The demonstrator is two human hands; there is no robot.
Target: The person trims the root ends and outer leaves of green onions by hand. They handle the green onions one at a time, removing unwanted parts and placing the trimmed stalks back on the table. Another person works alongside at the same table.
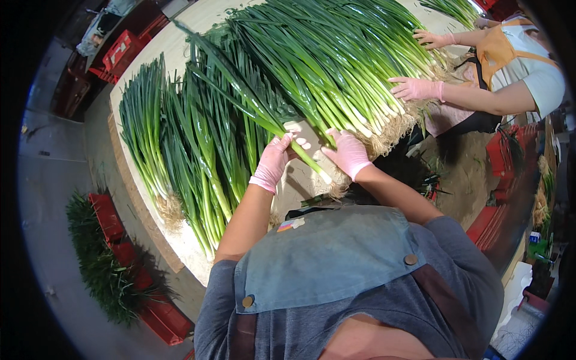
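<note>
My left hand (272, 162), in a pink glove, holds one long green onion stalk (308, 158) near its pale lower end. The roots of that stalk point towards my apron, and its leaves reach up and left across other onions. My right hand (348, 152), also gloved in pink, has its thumb and fingers around a stalk (320, 128) at the left edge of a large pile of green onions (328, 76). The pile lies with its bushy roots to the right. To the left of my hands are more loose green onions (202, 148) and a separate bunch (146, 121).
Across the table (198, 13), to the right, a co-worker's two gloved hands (416, 89) rest on the pile. Red crates with greens (108, 218) stand on the floor at left. More red crates (488, 225) are at right. The table's left edge (135, 211) is near.
</note>
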